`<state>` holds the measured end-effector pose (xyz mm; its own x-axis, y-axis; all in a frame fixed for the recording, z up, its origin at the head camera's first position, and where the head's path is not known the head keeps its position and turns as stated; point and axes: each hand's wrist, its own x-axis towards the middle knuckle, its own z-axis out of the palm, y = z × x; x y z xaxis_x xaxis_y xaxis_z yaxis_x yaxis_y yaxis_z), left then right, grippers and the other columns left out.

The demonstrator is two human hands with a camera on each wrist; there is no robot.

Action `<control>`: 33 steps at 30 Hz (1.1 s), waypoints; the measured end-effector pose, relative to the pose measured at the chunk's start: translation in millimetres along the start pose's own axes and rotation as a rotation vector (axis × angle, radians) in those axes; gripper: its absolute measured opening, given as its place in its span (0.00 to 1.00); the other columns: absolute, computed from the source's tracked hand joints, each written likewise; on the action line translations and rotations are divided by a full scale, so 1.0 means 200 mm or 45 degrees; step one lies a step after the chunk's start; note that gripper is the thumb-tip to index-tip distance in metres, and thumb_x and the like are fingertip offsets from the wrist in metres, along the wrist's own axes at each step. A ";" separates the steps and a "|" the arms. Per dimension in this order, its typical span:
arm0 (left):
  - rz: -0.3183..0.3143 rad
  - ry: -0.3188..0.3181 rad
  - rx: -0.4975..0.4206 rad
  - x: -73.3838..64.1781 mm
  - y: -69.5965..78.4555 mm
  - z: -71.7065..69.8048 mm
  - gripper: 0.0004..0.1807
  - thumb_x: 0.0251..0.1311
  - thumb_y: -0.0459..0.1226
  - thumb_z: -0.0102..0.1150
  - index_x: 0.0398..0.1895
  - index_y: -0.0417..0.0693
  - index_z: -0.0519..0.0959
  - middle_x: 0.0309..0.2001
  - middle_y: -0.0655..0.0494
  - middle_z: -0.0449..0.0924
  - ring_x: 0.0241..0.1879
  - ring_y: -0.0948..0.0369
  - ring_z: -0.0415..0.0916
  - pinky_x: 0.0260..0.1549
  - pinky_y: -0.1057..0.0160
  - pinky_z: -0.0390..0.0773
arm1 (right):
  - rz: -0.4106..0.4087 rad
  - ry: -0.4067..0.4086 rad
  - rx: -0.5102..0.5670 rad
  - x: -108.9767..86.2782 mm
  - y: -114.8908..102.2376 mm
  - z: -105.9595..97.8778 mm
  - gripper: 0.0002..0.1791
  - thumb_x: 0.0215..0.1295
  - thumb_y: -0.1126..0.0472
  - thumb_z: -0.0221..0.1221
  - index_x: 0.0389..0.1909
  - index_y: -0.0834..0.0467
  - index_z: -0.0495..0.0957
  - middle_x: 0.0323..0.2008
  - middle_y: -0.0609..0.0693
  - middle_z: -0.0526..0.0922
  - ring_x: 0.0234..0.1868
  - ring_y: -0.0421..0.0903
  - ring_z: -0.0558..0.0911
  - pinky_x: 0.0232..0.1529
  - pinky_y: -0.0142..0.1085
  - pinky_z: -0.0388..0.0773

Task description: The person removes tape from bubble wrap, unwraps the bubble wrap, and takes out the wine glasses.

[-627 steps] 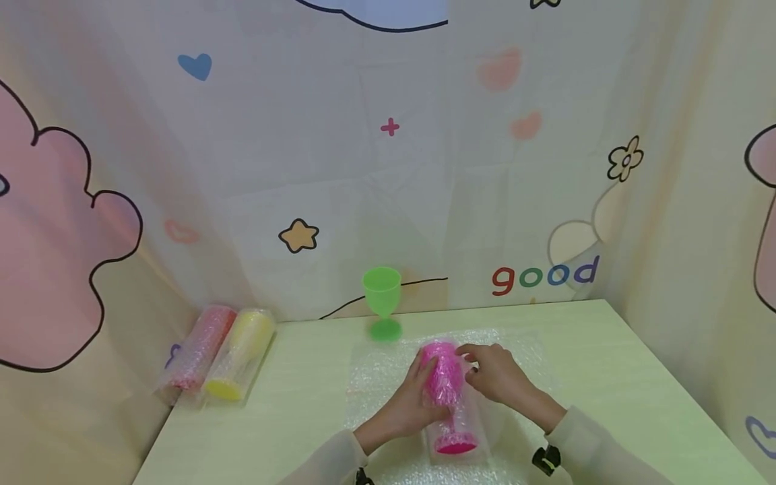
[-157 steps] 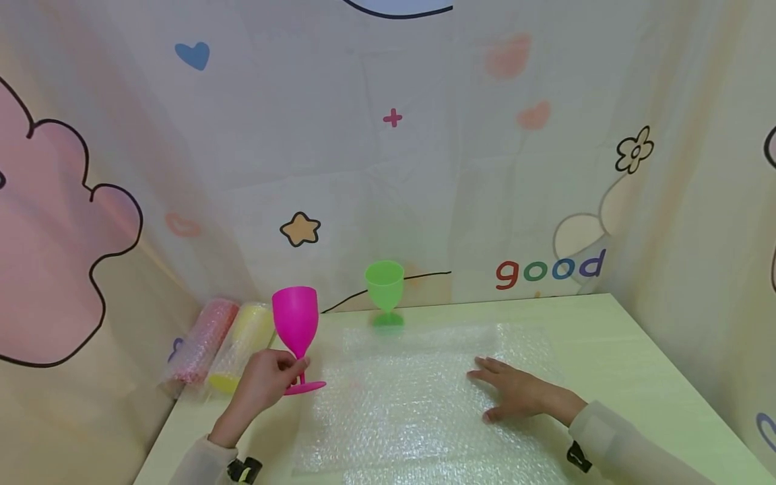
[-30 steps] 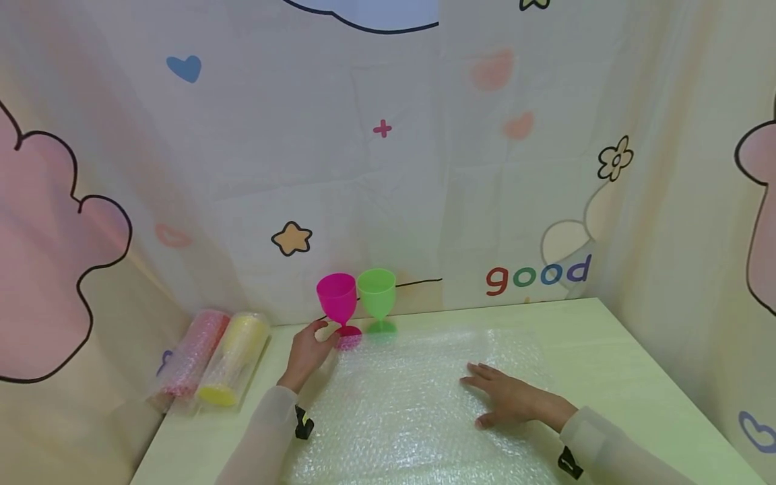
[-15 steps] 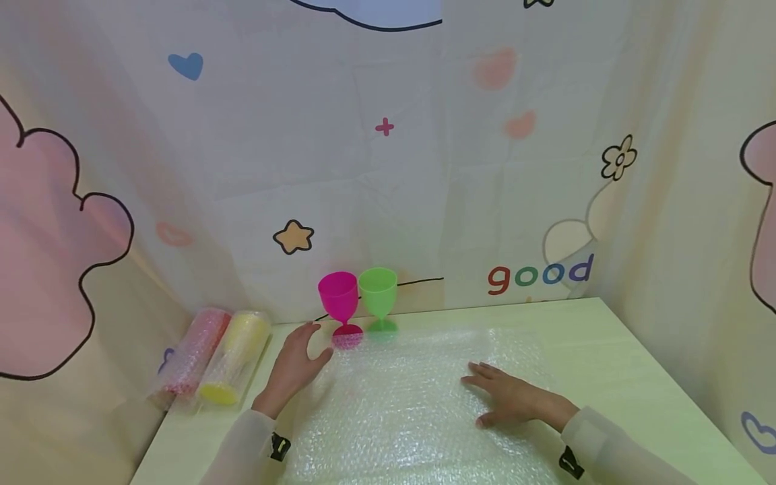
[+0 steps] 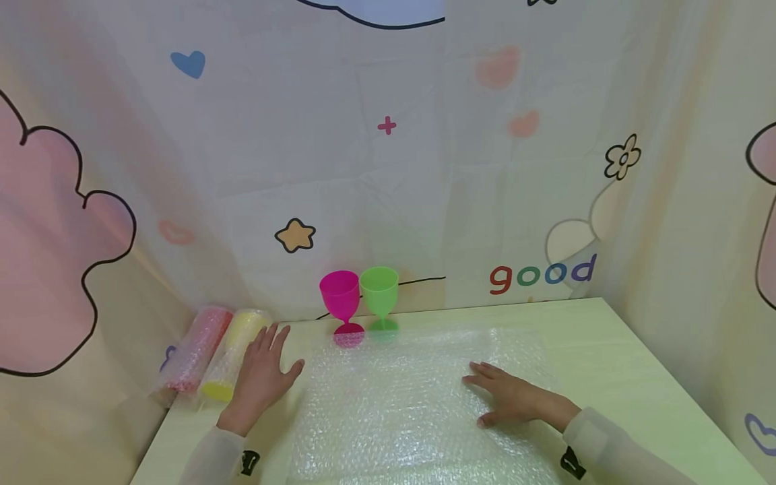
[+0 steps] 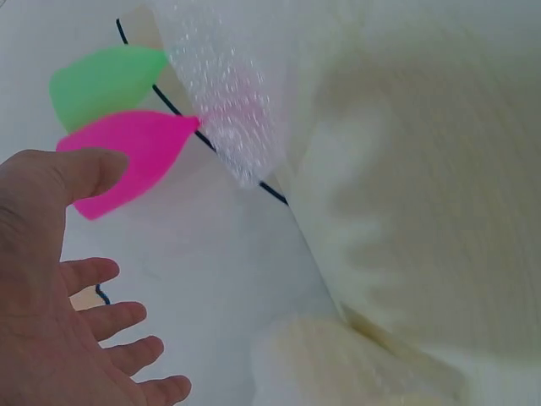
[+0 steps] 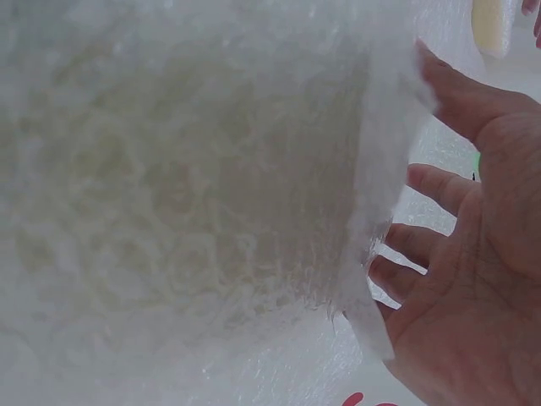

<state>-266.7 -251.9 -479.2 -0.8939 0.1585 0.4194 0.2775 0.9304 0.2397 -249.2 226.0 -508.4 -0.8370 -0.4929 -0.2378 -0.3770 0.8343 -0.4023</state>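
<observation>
1. Bubble wrap (image 5: pixel 388 397) lies spread over the middle of the table (image 5: pixel 582 357), and at its far edge the foot of the pink cup (image 5: pixel 339 293) shows through it. The step in hand, I judge, is the handling of this sheet.
2. The right hand (image 5: pixel 512 397) is at the sheet's right part, fingers spread, with no pinch to be seen. In the right wrist view a loose edge of film comes before its fingertips; how firmly it presses, I cannot tell. Light, even pressure should be enough to hold the sheet flat.
3. The left hand (image 5: pixel 262 377) is spread too and grips nothing. It is just beside the wrapped yellow cup (image 5: pixel 233 350); if they touch, I cannot tell. Better to lift this hand clear before moving it sideways, because a lying cup could roll.
4. The pink cup and the green cup (image 5: pixel 380 288) stand upright, close together at the back. A strong pull on the sheet could tip the pink one, so its foot should be freed first, slowly.
5. The wrapped red cup (image 5: pixel 199 350) lies beside the yellow one and should be left alone.
</observation>
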 end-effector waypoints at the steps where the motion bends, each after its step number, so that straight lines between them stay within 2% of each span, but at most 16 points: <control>1: -0.007 0.005 0.010 0.00 -0.02 -0.01 0.40 0.57 0.46 0.65 0.70 0.37 0.64 0.71 0.32 0.60 0.72 0.34 0.54 0.66 0.31 0.58 | 0.003 0.000 0.004 0.00 0.00 0.00 0.46 0.52 0.41 0.69 0.72 0.50 0.64 0.78 0.57 0.53 0.78 0.61 0.51 0.72 0.61 0.57; 12: -0.089 -0.003 0.093 -0.02 -0.24 -0.11 0.45 0.58 0.47 0.64 0.73 0.36 0.57 0.72 0.28 0.54 0.71 0.31 0.50 0.65 0.30 0.56 | -0.027 0.001 0.028 -0.02 -0.02 -0.01 0.46 0.53 0.42 0.69 0.72 0.53 0.64 0.77 0.59 0.53 0.77 0.63 0.52 0.71 0.63 0.56; 18: -0.136 -0.075 0.086 -0.03 -0.34 -0.12 0.49 0.57 0.47 0.65 0.74 0.34 0.54 0.73 0.26 0.51 0.71 0.30 0.50 0.65 0.31 0.56 | 0.006 -0.017 0.038 -0.02 -0.02 -0.01 0.46 0.54 0.42 0.68 0.72 0.51 0.63 0.78 0.58 0.52 0.78 0.62 0.51 0.72 0.63 0.56; 26: -0.188 -0.183 0.083 -0.03 -0.41 -0.12 0.51 0.56 0.48 0.65 0.74 0.30 0.50 0.73 0.24 0.48 0.71 0.30 0.48 0.65 0.31 0.58 | -0.034 0.007 0.034 -0.01 0.00 0.00 0.47 0.53 0.41 0.68 0.72 0.52 0.63 0.77 0.59 0.52 0.77 0.64 0.51 0.71 0.64 0.56; 33: -0.238 -0.266 0.104 -0.06 -0.45 -0.09 0.53 0.57 0.50 0.65 0.75 0.30 0.49 0.73 0.24 0.46 0.72 0.30 0.45 0.67 0.31 0.52 | 0.006 0.002 0.027 -0.01 0.01 0.01 0.46 0.53 0.41 0.69 0.72 0.49 0.63 0.78 0.55 0.52 0.78 0.61 0.51 0.72 0.62 0.56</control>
<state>-274.8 -342.9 -489.5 -0.9823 0.0389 0.1832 0.0797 0.9720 0.2209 -248.1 227.8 -509.8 -0.8392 -0.4887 -0.2385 -0.3647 0.8311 -0.4199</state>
